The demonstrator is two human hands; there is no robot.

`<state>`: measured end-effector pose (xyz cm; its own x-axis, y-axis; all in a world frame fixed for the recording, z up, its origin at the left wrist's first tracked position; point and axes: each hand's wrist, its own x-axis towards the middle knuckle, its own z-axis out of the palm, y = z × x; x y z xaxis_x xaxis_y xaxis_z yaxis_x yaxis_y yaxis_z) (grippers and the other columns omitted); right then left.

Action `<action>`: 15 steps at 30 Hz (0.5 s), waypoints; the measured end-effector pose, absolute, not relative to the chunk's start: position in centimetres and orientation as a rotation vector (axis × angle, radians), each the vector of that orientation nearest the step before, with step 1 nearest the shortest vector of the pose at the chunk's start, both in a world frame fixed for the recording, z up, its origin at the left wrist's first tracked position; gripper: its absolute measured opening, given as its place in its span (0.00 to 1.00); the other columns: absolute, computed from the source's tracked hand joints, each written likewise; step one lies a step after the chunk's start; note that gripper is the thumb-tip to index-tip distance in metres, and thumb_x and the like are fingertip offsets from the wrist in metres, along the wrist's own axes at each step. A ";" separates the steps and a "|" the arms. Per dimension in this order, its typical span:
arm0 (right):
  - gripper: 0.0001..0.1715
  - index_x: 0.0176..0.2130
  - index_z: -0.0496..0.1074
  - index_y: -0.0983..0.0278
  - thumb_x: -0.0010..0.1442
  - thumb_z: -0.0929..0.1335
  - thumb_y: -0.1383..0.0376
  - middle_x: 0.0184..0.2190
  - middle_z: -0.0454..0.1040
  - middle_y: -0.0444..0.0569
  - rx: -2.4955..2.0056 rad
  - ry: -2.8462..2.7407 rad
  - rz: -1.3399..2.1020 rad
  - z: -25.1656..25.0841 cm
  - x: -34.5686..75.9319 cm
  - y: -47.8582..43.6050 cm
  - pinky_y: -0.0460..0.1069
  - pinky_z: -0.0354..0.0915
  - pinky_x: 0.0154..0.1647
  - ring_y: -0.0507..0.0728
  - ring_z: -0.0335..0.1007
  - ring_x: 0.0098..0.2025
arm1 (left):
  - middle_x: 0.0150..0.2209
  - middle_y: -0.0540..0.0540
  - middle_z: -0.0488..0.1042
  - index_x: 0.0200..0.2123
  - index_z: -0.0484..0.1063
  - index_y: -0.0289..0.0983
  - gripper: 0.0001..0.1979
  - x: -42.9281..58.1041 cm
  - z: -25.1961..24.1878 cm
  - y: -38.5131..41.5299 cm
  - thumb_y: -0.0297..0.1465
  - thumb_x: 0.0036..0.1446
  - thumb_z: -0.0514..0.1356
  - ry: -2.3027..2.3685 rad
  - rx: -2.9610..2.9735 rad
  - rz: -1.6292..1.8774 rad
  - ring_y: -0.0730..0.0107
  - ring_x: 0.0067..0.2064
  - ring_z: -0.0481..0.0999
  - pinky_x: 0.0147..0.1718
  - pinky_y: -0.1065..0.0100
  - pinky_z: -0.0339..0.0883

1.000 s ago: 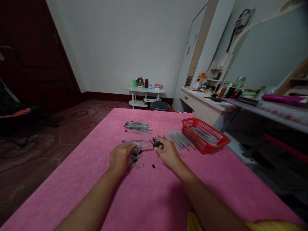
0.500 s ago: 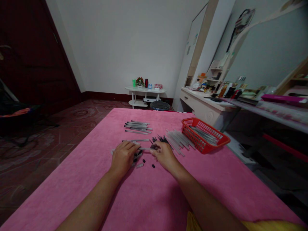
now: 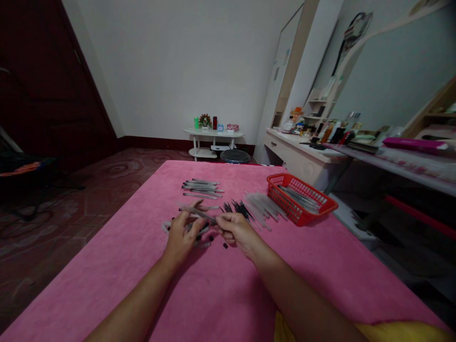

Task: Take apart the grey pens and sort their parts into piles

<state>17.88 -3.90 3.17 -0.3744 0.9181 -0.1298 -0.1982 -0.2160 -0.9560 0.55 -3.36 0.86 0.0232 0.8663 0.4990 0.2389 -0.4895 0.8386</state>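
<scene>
My left hand [image 3: 184,233] and my right hand [image 3: 235,231] are raised slightly above the pink table [image 3: 228,285], both pinching one thin grey pen barrel [image 3: 198,213] that runs between them. Beneath the left hand lies a small heap of pen parts [image 3: 199,232] and a few tiny black caps [image 3: 225,245]. Just beyond the right hand sit a cluster of black refills [image 3: 237,207] and a row of clear barrels [image 3: 261,205]. A neat group of finished grey pens [image 3: 201,187] lies farther back.
A red plastic basket [image 3: 322,209] with pens inside stands at the right of the table. A dressing table [image 3: 306,156] crowded with bottles is at the right, a small white side table [image 3: 213,140] against the far wall, and a dark chair at the left.
Both hands have lifted off the table and come together, with a pen barrel picked up and now held between them. The view shifted slightly.
</scene>
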 end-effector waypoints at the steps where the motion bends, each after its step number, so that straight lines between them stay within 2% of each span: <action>1: 0.18 0.28 0.68 0.67 0.51 0.71 0.54 0.17 0.63 0.38 -0.991 -1.281 1.694 3.1 17.6 -4.1 0.41 0.37 0.13 0.42 0.42 0.12 | 0.39 0.41 0.78 0.48 0.71 0.34 0.20 0.7 0.9 -3.4 0.40 0.56 0.58 1.105 1.647 1.463 0.61 0.39 0.77 0.39 0.63 0.70; 4: 0.14 0.28 0.68 0.67 0.56 0.66 0.58 0.16 0.66 0.40 -1.073 -1.554 1.621 3.0 17.7 -4.1 0.41 0.45 0.12 0.44 0.51 0.12 | 0.28 0.46 0.77 0.35 0.74 0.33 0.17 0.5 0.9 -2.9 0.43 0.52 0.61 1.097 1.294 1.505 0.68 0.28 0.75 0.29 0.68 0.70; 8: 0.09 0.29 0.69 0.67 0.57 0.62 0.65 0.17 0.72 0.45 -1.314 -1.732 1.474 3.3 19.7 -3.0 0.42 0.56 0.16 0.49 0.65 0.15 | 0.24 0.51 0.73 0.33 0.72 0.34 0.18 -1.1 0.9 -1.6 0.44 0.49 0.64 1.106 0.881 1.788 0.75 0.24 0.73 0.26 0.72 0.68; 13: 0.07 0.27 0.76 0.65 0.52 0.68 0.67 0.25 0.77 0.50 -1.750 -1.846 0.495 3.3 22.8 -1.5 0.46 0.59 0.27 0.55 0.72 0.29 | 0.24 0.53 0.72 0.34 0.72 0.34 0.19 -1.9 0.8 -1.1 0.44 0.48 0.64 1.183 0.856 1.844 0.76 0.24 0.72 0.25 0.74 0.67; 15: 0.07 0.31 0.79 0.62 0.53 0.69 0.65 0.28 0.78 0.51 -1.854 -1.817 0.303 3.0 23.5 -1.3 0.47 0.59 0.30 0.57 0.73 0.32 | 0.24 0.52 0.73 0.34 0.73 0.33 0.20 -1.3 0.8 -1.4 0.45 0.47 0.64 1.179 0.888 1.772 0.75 0.23 0.72 0.24 0.74 0.66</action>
<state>23.48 -1.26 3.00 0.0740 0.9775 0.1973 0.8608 0.0373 -0.5075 -1.33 -1.38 0.84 -0.4232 0.8987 0.1152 -0.2410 -0.2342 0.9418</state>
